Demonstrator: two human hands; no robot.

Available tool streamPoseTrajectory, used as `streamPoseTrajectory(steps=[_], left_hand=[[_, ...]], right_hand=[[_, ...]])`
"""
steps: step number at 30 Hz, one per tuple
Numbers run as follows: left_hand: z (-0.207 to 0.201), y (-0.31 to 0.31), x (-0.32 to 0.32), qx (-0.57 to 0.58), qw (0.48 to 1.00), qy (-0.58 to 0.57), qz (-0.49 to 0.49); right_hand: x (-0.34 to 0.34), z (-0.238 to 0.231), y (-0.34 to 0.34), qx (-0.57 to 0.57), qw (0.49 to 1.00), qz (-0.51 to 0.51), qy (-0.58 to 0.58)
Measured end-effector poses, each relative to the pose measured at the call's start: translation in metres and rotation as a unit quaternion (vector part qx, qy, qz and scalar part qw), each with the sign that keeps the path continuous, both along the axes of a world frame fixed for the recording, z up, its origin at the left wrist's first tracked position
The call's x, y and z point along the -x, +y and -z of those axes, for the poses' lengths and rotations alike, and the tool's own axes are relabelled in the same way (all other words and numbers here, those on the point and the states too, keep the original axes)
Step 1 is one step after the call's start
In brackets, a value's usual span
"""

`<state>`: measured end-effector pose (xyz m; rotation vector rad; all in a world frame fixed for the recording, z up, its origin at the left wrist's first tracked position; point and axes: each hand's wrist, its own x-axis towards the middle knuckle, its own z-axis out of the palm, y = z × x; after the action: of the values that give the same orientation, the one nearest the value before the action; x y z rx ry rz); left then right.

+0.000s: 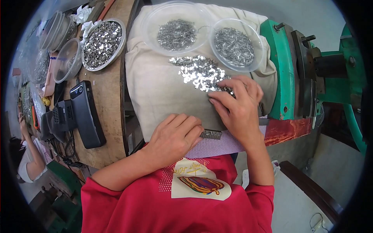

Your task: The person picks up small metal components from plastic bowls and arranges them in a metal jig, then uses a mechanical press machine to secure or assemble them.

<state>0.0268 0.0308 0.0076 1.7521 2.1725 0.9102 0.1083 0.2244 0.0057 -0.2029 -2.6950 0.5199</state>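
Observation:
My left hand (176, 132) is closed on one end of a small dark grey metal block with notches (211, 134), near the cloth's front edge. The block's other end shows beyond my fingertips. My right hand (239, 105) is at the near right edge of a loose pile of small shiny flat metal pieces (202, 75). Its thumb and index fingertips are pinched together; whatever is between them is too small to make out. The pile lies on a beige cloth (151, 85).
Beyond the pile stand a clear tub of metal pins (176, 35) and a smaller clear bowl (236, 44) of similar pins. A green machine (281, 70) borders the right. On the wooden table (110, 105) at left are a bowl of flat pieces (103, 46) and a black device (87, 114).

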Motion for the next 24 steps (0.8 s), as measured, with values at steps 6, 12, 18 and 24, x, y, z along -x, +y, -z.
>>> streamPoseTrajectory(steps=[6, 12, 18, 24], left_hand=[[-0.003, -0.007, 0.005, 0.011, 1.0, -0.007, -0.022], [-0.006, -0.001, 0.005, 0.005, 0.999, -0.039, -0.018], [-0.001, 0.003, 0.002, -0.009, 0.999, -0.028, -0.011], [0.001, 0.001, -0.002, -0.016, 1.0, 0.003, -0.014]], right_hand=[[0.003, -0.005, -0.002, -0.006, 1.0, -0.017, 0.001], [-0.038, -0.013, -0.022, 0.066, 0.997, 0.032, 0.029], [-0.064, -0.001, -0.044, 0.093, 0.995, 0.038, -0.008], [-0.042, -0.005, -0.021, 0.054, 0.997, 0.057, 0.017]])
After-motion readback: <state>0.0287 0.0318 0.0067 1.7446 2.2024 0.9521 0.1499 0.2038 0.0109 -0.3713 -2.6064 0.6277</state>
